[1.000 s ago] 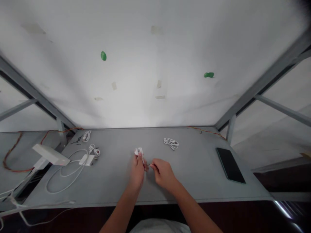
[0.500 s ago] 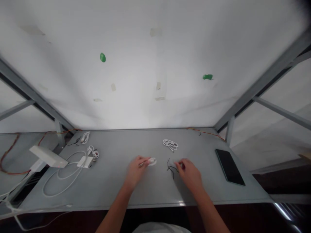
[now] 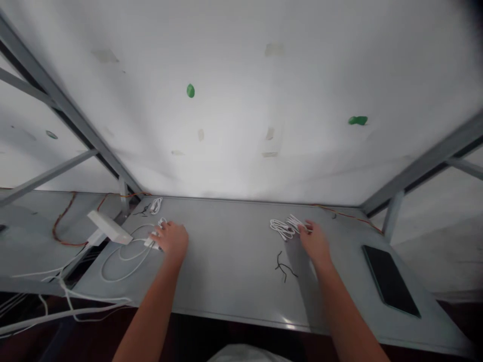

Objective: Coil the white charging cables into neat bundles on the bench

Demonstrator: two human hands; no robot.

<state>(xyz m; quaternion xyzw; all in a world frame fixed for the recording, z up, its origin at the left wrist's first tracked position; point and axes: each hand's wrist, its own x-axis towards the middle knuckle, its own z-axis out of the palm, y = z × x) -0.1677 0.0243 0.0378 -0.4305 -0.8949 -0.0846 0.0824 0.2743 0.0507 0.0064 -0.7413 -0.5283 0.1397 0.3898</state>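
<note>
white coiled cables (image 3: 284,229) under right hands (image 3: 315,241) fingertips, left hands (image 3: 171,236) loosely on a white adapter (image 3: 152,242)

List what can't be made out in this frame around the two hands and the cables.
- Left hand: its fingers cover what they touch beside the white adapter; grip unclear, head view.
- Right hand: fingertips overlap the white cable bundle; whether it is pinched is too small to tell.
- Black ties: too thin to count.
- Phone: dark screen, nothing readable.
</note>
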